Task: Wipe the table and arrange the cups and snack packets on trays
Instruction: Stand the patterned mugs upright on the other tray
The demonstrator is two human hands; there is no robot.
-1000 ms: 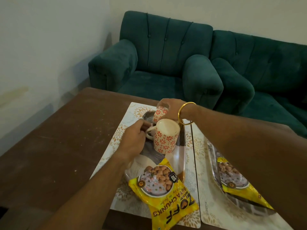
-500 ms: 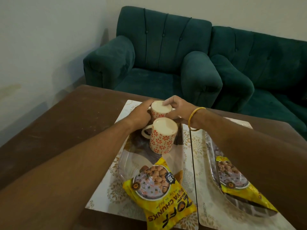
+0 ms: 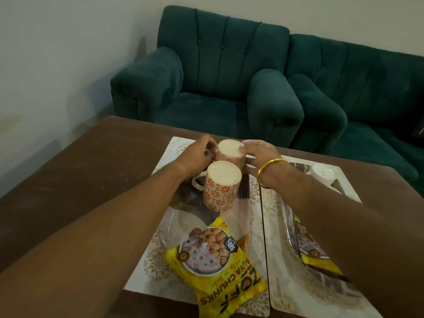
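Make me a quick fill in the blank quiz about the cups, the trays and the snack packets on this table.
1. The left hand and the right hand hold the far cup, which stands on the ___ tray.
2. The bangle is on the ___ wrist.
3. The packet on that tray is ___ in colour.

Missing words: left; right; yellow
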